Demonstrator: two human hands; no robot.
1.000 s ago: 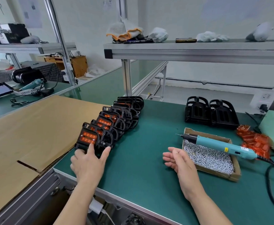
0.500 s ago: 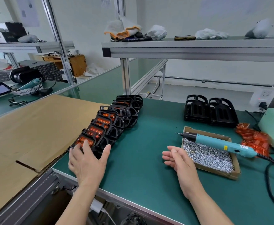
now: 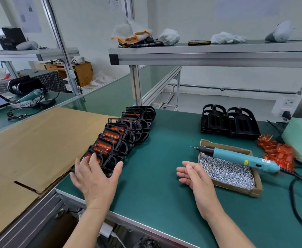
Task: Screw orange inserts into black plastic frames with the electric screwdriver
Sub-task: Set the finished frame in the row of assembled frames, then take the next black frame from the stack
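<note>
**A:** Where do the finished pieces sit?

**B:** Well to the left of the box of screws, in a leaning row of black frames that overlap like tipped dominoes. The row runs from the bench's near left edge away toward the back. I'd say they are shingled like that so each orange insert stays in sight for checking.

**A:** And the hands?

**B:** The left hand is spread wide and palm down, with its fingers across the nearest frame and its thumb out beside it. It is blurred, so I cannot tell whether it is pressing. It looks like a hand squaring up the row, not gripping anything. The right hand hangs relaxed and empty, fingers loosely extended, just left of the box.

**A:** What about the tool?

**B:** The electric screwdriver lies across the top of the box with its bit pointing left past the rim. Probably it is parked there so the right hand finds tool and screws together.

**A:** Any stock left?

**B:** Loose orange inserts are heaped just right of the box. Behind it stand bare black frames in two stacks, with no orange visible in them.

**A:** How do the frames look?

**B:** They are glossy black with D-shaped openwork. Each one in the row has a translucent orange, ribbed, rounded-rectangle window set near one end.
</note>
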